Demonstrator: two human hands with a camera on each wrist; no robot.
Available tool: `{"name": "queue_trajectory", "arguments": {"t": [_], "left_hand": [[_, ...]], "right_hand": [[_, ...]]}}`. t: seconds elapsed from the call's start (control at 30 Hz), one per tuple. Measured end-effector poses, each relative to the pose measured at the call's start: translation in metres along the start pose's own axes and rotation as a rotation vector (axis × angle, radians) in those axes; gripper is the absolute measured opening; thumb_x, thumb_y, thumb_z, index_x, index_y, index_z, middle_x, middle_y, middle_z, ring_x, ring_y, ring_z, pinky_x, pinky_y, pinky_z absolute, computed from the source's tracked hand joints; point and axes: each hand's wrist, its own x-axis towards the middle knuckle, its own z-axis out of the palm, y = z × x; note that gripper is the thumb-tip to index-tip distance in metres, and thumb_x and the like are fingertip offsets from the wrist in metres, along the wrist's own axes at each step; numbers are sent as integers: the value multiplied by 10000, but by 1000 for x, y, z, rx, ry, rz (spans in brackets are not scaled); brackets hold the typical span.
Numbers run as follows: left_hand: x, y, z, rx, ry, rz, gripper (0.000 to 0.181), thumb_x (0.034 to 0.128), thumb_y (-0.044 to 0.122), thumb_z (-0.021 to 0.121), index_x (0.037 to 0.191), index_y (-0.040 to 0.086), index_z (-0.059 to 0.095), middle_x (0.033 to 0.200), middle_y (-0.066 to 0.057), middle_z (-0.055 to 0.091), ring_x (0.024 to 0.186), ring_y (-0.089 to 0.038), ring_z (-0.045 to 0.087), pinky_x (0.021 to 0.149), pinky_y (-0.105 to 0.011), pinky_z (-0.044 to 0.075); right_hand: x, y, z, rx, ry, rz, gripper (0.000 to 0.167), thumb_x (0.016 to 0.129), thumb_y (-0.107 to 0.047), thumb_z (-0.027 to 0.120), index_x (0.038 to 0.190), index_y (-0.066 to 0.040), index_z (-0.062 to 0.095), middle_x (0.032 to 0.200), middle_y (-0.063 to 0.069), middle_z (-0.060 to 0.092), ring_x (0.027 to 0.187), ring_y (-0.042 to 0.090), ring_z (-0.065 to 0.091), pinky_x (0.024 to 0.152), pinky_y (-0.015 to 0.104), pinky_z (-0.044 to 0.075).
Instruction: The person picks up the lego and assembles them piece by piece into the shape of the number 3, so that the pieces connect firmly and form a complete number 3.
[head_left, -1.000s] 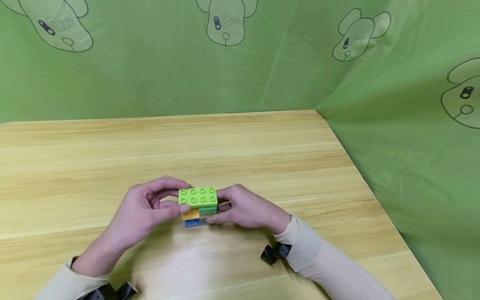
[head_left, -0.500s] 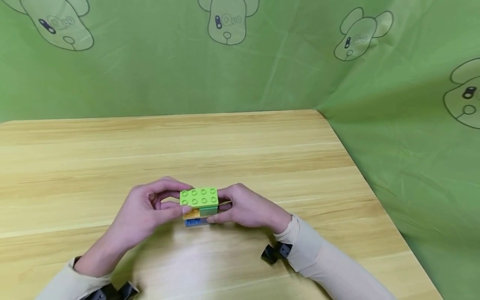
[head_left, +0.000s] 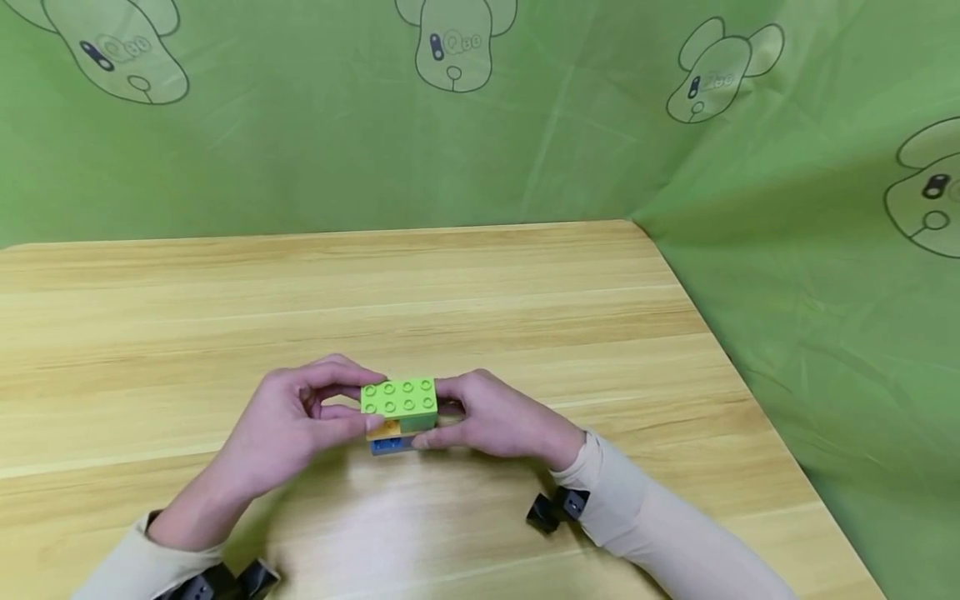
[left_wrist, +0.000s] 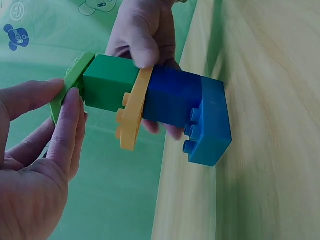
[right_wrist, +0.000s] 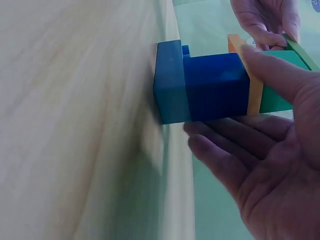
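Note:
A stack of toy building bricks stands between both hands at the middle front of the table. My left hand (head_left: 288,425) pinches the thin lime-green brick (head_left: 397,397) on top by its left end, thumb in front and fingers behind. Under it come a green brick (left_wrist: 110,80), a thin orange brick (left_wrist: 132,120), a dark blue brick (left_wrist: 172,95) and a lighter blue brick (left_wrist: 216,120) at the bottom. My right hand (head_left: 502,418) grips the stack from the right, its thumb around the orange brick's level. Whether the lime-green brick is fully seated, I cannot tell.
The wooden table (head_left: 525,300) reaches back to a green cloth backdrop (head_left: 300,150) printed with bear heads, which also runs along the right edge. Black wrist cameras (head_left: 558,508) sit at both sleeve cuffs.
Both hands keep their holds on the bricks. The lime-green brick has shifted very slightly right and toward me; otherwise little differs.

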Motion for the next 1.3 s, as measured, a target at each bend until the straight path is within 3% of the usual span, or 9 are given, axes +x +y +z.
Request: {"name": "queue_trajectory", "arguments": {"t": [0.1, 0.3, 0.5, 0.77, 1.3], "left_hand": [[2, 0, -1, 22, -3, 0, 322, 792, 54, 815, 1098, 36, 715, 1063, -59, 676, 930, -239, 673, 700, -315, 588], [3, 0, -2, 39, -5, 4, 321, 782, 41, 816, 1087, 29, 715, 1034, -56, 681, 922, -234, 673, 691, -309, 585], [3, 1, -1, 29, -8, 16, 323, 780, 33, 817, 1088, 28, 718, 1030, -66, 677, 919, -240, 674, 655, -301, 584], [3, 0, 0, 1, -10, 33, 324, 782, 10, 809, 1091, 15, 713, 1023, -84, 672, 921, -249, 674, 652, -305, 588], [3, -1, -1, 15, -16, 27, 325, 785, 22, 808, 1096, 11, 712, 1004, -83, 670, 876, -241, 675, 617, -288, 577]], "right_hand": [[-5, -1, -4, 5, 57, -94, 527, 852, -276, 790, 1307, -73, 617, 1204, -36, 668, 1096, 67, 611, 985, 292, 470], [-11, -2, -11, 65, 152, -272, 512, 879, -153, 761, 1348, -46, 586, 1297, 43, 620, 1142, 133, 607, 970, 349, 491], [-11, -2, -10, 157, 134, -293, 431, 892, -78, 733, 1298, -2, 611, 1251, 92, 643, 1093, 178, 643, 919, 400, 523], [-10, -3, -11, 195, 126, -293, 400, 885, -54, 735, 1266, 9, 632, 1200, 98, 669, 1060, 196, 660, 895, 473, 528], [-10, -4, -16, 96, 127, -295, 418, 875, -125, 760, 1276, -66, 658, 1173, 18, 683, 974, 170, 668, 819, 370, 566]]}}
